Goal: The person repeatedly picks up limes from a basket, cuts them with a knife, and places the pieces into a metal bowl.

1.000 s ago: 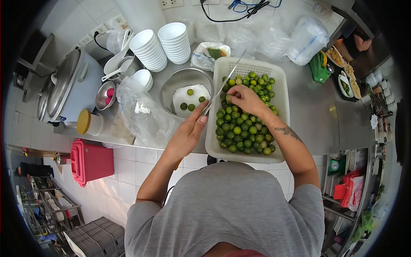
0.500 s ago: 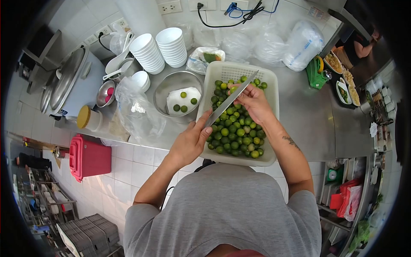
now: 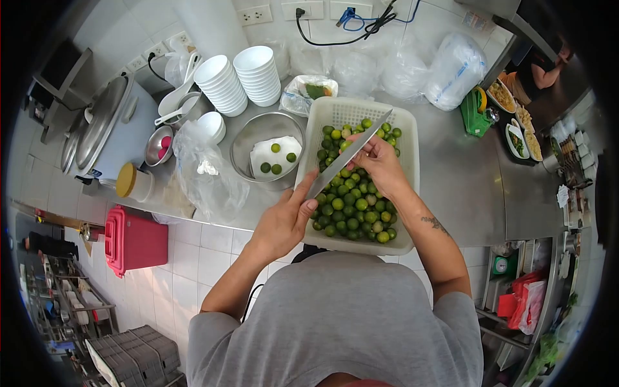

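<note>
My left hand is closed around the handle end of a long kitchen knife, its blade slanting up to the right over a white plastic basket. Many small green limes fill the basket, some of them yellowish. Just behind the blade, my right hand has its fingers curled together in a pinch. The blade partly covers those fingertips, so what they hold cannot be made out. Left of the basket, a steel bowl contains several limes on a white sheet.
Stacked white bowls, a plastic bag and a yellow-lidded tub stand left on the steel counter. Bagged goods line the wall. A pink cooler sits on the floor. Another person's arm shows at upper right.
The view has shifted slightly. The knife and both hands keep nearly the same place over the basket, with my right fingers moved a little down behind the blade.
</note>
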Tool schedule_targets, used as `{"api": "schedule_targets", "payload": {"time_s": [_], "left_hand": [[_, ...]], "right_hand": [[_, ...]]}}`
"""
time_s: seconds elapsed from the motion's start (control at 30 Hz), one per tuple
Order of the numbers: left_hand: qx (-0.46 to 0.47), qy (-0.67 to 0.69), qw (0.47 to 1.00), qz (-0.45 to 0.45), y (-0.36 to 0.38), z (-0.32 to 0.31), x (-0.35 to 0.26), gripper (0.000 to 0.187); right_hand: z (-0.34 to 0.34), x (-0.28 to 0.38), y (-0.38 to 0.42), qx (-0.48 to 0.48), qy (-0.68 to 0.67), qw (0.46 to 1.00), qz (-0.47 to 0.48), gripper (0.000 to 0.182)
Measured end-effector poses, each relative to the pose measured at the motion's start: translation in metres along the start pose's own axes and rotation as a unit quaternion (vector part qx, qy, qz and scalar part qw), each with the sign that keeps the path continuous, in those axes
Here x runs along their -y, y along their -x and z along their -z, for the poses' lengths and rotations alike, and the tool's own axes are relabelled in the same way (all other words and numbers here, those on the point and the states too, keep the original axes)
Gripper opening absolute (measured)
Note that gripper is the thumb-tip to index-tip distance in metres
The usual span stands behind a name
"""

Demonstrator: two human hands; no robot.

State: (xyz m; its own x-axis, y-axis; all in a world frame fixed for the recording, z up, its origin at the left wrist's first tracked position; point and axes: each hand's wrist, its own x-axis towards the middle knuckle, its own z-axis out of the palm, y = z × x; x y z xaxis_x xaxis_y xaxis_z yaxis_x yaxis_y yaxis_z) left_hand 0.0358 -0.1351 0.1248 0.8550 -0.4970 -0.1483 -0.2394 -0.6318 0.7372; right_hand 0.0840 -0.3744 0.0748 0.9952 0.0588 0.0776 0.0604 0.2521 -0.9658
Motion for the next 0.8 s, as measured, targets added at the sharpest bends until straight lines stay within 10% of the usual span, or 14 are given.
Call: {"api": "schedule_targets", "payload": {"time_s": [0.8], "left_hand": [[-0.068,0.03,0.994,-0.085,-0.051,0.018,0.031,0.045]], "right_hand": [[-0.052,-0.02,-0.021,0.078,0.074,0.993,-0.052,0.022]]}}
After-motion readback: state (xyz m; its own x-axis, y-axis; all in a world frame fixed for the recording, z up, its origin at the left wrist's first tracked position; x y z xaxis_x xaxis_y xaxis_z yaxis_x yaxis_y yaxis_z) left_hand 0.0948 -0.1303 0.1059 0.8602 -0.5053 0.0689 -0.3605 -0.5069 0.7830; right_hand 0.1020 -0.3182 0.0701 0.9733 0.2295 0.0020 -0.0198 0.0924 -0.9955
